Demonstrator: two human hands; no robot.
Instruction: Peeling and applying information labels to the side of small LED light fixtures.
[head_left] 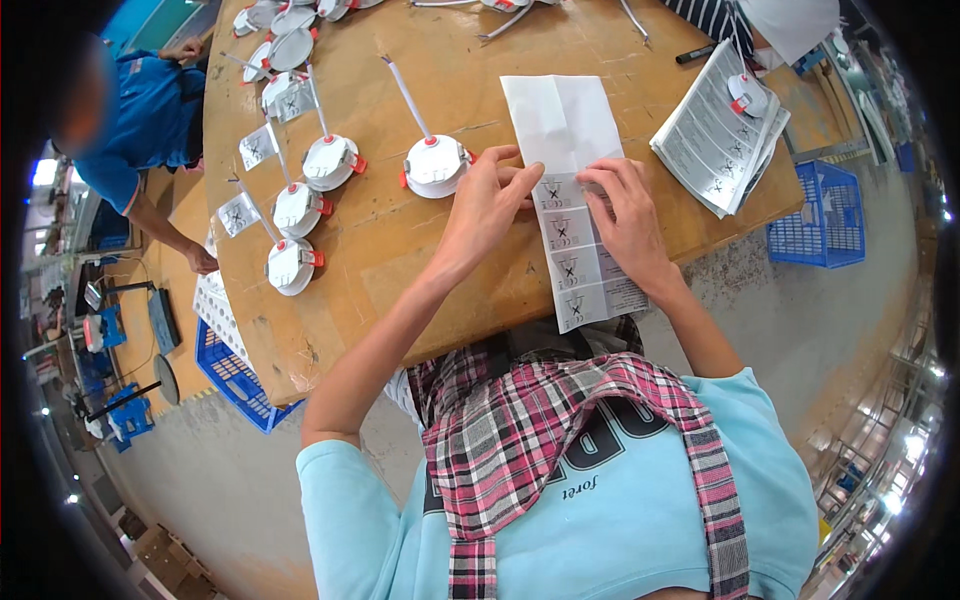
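A long white sheet of stickers (pixel 570 245) hangs partly over the table's near edge. Its upper part is blank backing paper, and printed labels run down the lower part. My left hand (pixel 487 205) pinches its left edge between thumb and fingers. With bent fingers pressed together, my right hand (pixel 627 215) grips at the sheet's right side, near the top row of labels. Just left of my left hand stands a round white downlight (pixel 437 165) with red clips and an upright cable. No label shows on that cable.
More downlights (pixel 297 210) stand at the left, several with labels folded round their cables. At the right, a downlight (pixel 747 95) rests on a stack of label sheets (pixel 712 140) beside a black marker (pixel 695 54). Blue baskets (pixel 818 215) flank the wooden table (pixel 400 290). A co-worker (pixel 150 120) stands left.
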